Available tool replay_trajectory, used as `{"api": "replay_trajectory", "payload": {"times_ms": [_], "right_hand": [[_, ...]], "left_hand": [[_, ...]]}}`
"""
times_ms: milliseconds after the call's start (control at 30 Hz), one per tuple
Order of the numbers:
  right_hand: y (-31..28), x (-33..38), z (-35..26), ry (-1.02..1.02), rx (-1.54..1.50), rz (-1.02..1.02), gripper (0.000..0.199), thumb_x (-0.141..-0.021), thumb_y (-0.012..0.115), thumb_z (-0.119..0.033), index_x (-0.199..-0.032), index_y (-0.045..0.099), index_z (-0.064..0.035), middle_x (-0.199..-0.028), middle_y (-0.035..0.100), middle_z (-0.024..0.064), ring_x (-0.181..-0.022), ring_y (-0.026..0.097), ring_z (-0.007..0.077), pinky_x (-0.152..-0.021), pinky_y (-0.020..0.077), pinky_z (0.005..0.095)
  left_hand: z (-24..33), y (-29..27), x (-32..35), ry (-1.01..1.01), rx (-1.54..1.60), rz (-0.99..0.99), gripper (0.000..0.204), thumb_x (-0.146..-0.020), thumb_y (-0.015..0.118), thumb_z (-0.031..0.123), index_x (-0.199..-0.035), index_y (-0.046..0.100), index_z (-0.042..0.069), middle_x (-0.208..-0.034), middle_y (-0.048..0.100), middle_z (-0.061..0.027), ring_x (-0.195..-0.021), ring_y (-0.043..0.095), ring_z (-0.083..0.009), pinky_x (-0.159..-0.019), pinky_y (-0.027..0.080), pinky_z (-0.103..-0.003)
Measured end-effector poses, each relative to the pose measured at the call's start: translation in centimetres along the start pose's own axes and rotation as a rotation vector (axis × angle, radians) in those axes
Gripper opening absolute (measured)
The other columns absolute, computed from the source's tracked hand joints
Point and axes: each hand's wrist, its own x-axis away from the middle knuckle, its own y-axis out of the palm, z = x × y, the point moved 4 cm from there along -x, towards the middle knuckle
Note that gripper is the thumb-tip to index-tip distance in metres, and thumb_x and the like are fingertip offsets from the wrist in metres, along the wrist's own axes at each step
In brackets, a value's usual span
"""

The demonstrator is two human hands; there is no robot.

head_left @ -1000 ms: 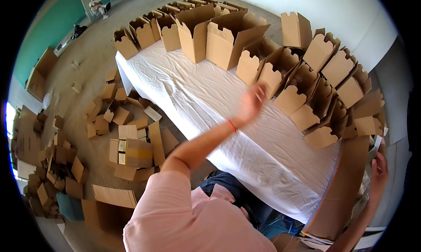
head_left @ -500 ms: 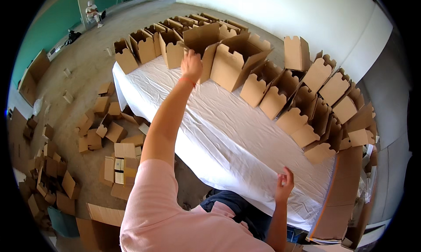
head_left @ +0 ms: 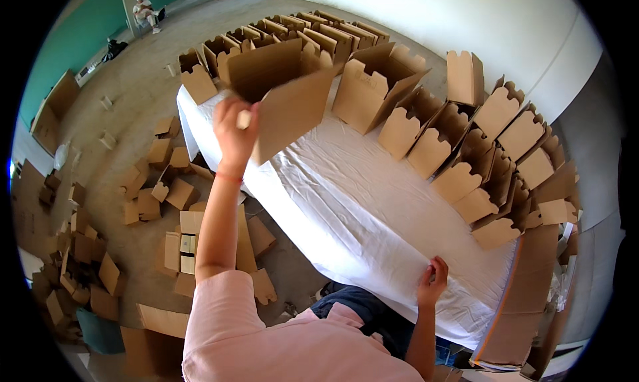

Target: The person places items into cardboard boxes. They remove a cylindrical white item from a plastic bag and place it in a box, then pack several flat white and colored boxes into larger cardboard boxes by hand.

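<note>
My left hand point(head_left: 234, 132) is closed on the near edge of a large brown cardboard box point(head_left: 293, 109) with an open top. This box hangs tilted over the left part of a table point(head_left: 346, 182) covered in white cloth. Another large open box point(head_left: 363, 96) stands upright on the cloth just right of it. Above the table's near side, my right hand point(head_left: 432, 282) hovers with loosely bent fingers, and nothing shows in them. It is nearest to the cloth.
Rows of open cardboard boxes point(head_left: 426, 152) line the table's far and right sides. Several loose boxes point(head_left: 150, 202) lie on the floor to the left. A flat cardboard sheet point(head_left: 519, 295) borders the table's right end. A person point(head_left: 143, 12) sits far off at upper left.
My left hand has pulled the large box left and nearer to me, off its place beside the other large box. My right hand has hardly moved.
</note>
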Motion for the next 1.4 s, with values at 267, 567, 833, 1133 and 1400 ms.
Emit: {"api": "replay_trajectory", "payload": {"times_ms": [267, 567, 833, 1133, 1400], "right_hand": [[-0.2, 0.2, -0.1, 0.095, 0.007, -0.003, 0.018, -0.085, 0.053, 0.0, -0.101, 0.061, -0.0014, -0.112, 0.058, 0.0152, -0.098, 0.059, 0.0295, -0.081, 0.0488, 0.033], [-0.2, 0.0, -0.4, -0.005, 0.054, 0.016, 0.018, -0.085, 0.052, -0.001, -0.102, 0.058, -0.0013, -0.111, 0.058, 0.0169, -0.098, 0.058, 0.0325, -0.084, 0.048, 0.0354], [-0.6, 0.5, -0.1, 0.055, -0.041, 0.026, 0.018, -0.085, 0.052, 0.0, -0.102, 0.059, -0.0004, -0.111, 0.059, 0.0171, -0.097, 0.059, 0.032, -0.082, 0.0484, 0.0343], [-5.9, -0.8, -3.8, 0.309, -0.647, 0.113, 0.035, -0.093, 0.052, -0.017, -0.123, 0.05, 0.0001, -0.122, 0.055, 0.0106, -0.112, 0.052, 0.022, -0.096, 0.0396, 0.0334], [-18.0, -0.4, -4.0, 0.315, -0.55, 0.415, 0.067, -0.095, 0.038, -0.051, -0.136, 0.038, 0.0017, -0.134, 0.042, 0.0143, -0.127, 0.038, 0.0243, -0.104, 0.0314, 0.0374]], "left_hand": [[-12.0, -3.6, 8.1, -1.24, 0.653, 0.198, 0.073, -0.083, 0.069, 0.031, -0.14, 0.029, 0.009, -0.141, 0.035, -0.0096, -0.122, 0.042, -0.0246, -0.094, 0.039, -0.038], [-18.3, 0.8, 3.8, -1.379, 0.872, -0.256, 0.059, -0.087, 0.047, 0.058, -0.123, 0.054, 0.012, -0.112, 0.061, -0.005, -0.102, 0.058, -0.0226, -0.085, 0.048, -0.04], [-7.4, -6.3, 2.9, -0.755, 0.202, -0.31, 0.034, -0.094, 0.05, 0.03, -0.101, 0.059, -0.003, -0.087, 0.06, -0.0034, -0.083, 0.055, -0.0123, -0.07, 0.046, -0.026], [15.9, -5.5, 8.1, -0.764, 0.924, -0.386, 0.032, -0.096, 0.051, 0.019, -0.12, 0.05, -0.002, -0.113, 0.058, -0.0075, -0.1, 0.053, -0.0156, -0.087, 0.042, -0.029], [30.6, 6.3, 12.6, -0.668, 1.098, -0.764, 0.03, -0.097, 0.049, 0.022, -0.088, 0.057, -0.005, -0.082, 0.056, -0.0008, -0.074, 0.046, -0.0075, -0.063, 0.038, -0.024]]}}
